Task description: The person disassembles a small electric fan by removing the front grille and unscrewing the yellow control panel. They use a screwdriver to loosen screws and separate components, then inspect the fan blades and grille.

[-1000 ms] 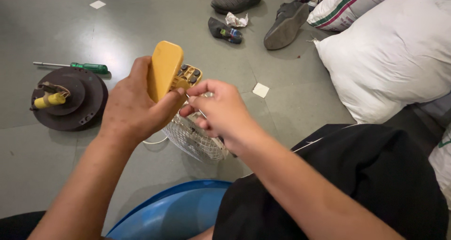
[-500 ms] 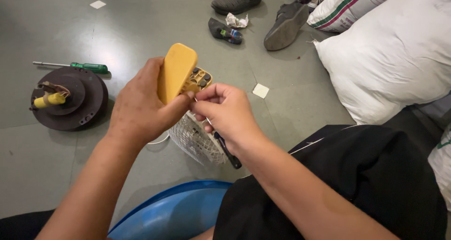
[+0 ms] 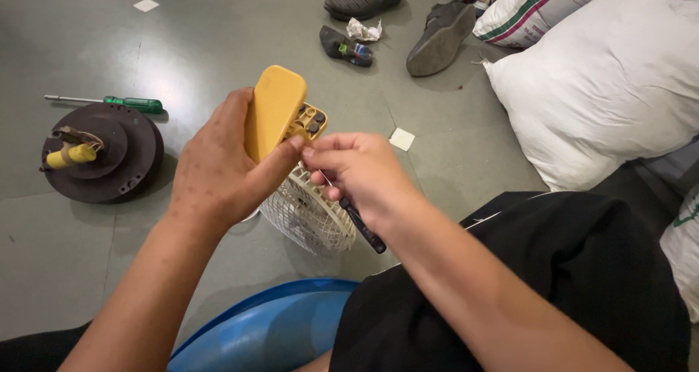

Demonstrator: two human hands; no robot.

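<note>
- Grey floor [image 3: 87,255]: the whole scene sits slightly further left and higher in view than half a second ago; nothing lying on it has shifted relative to its neighbours.
- Large white woven sack [image 3: 604,88]: at right, unchanged, with dark shoes [image 3: 437,26] on the floor just beyond it.
- Round dark brown disc-shaped base [image 3: 109,157]: on the floor at left, carrying a small yellow part, with a green-handled screwdriver [image 3: 131,104] lying just behind it; both as before.
- White wire fan grille [image 3: 306,212]: below the two hands, against the floor; more of its mesh now shows between the wrists.
- Left hand [image 3: 218,168]: closed around the yellow plastic housing [image 3: 273,110], thumb pressed across its lower front; the grip matches the earlier frame.
- Yellow plastic housing: held upright above the grille, its block of dark buttons [image 3: 312,121] facing right, a little more tilted than before.
- Right hand [image 3: 360,172]: fingers pinched shut on a slim dark-handled screwdriver [image 3: 360,226], fingertips meeting the left thumb; the handle now juts out further below the palm.
</note>
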